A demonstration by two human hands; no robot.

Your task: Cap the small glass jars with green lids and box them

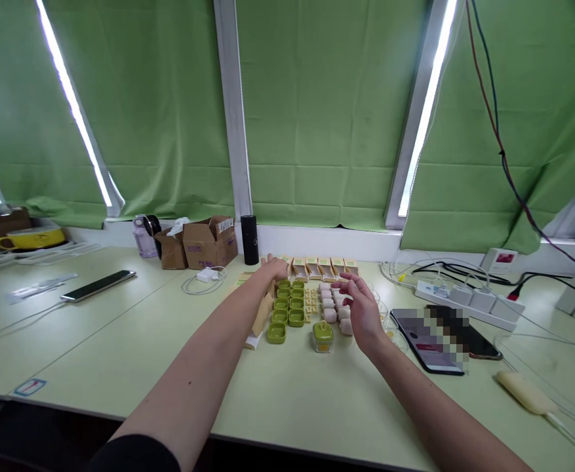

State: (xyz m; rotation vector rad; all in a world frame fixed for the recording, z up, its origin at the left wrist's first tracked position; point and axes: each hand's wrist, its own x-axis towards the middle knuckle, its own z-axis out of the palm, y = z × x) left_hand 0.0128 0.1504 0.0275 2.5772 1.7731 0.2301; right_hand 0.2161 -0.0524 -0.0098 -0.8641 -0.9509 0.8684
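Note:
My left hand point(273, 269) reaches far across the table and rests at the left end of a row of small tan boxes point(324, 266), fingers stretched forward, nothing visibly held. My right hand point(360, 305) hovers over a cluster of pale pink earbud cases point(330, 303), fingers loosely curled and apart, holding nothing I can see. Two columns of olive green cases point(288, 306) lie between my hands. A single green case in a clear shell point(322, 335) stands nearer to me. Small yellow pieces point(311, 303) sit between the green and pink groups.
Two phones point(437, 339) lie to the right of my right hand, with a white power strip point(467, 298) and cables behind. Cardboard boxes point(203, 244), a black cylinder point(249, 240) and a bottle point(144, 237) stand at the back left. Another phone point(99, 285) lies far left.

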